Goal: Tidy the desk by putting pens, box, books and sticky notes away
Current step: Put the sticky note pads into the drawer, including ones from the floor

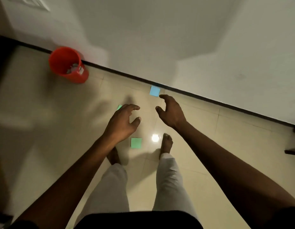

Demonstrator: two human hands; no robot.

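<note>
Three sticky notes lie on the beige tiled floor. A blue sticky note (pixel 154 91) is by the dark skirting, just beyond the fingertips of my right hand (pixel 170 111). A green sticky note (pixel 136 142) lies between my feet, below my left hand (pixel 122 122). Only a corner of a second green note (pixel 119 107) shows at the far side of my left hand. Both hands are stretched out over the floor with fingers loosely curved and nothing in them. No desk, pens, box or books are in view.
A red plastic bin (pixel 67 64) with some scraps inside stands against the white wall (pixel 160 38) at the upper left. My bare feet and pale trouser legs are below the hands. A dark furniture edge (pixel 293 152) juts in at the right.
</note>
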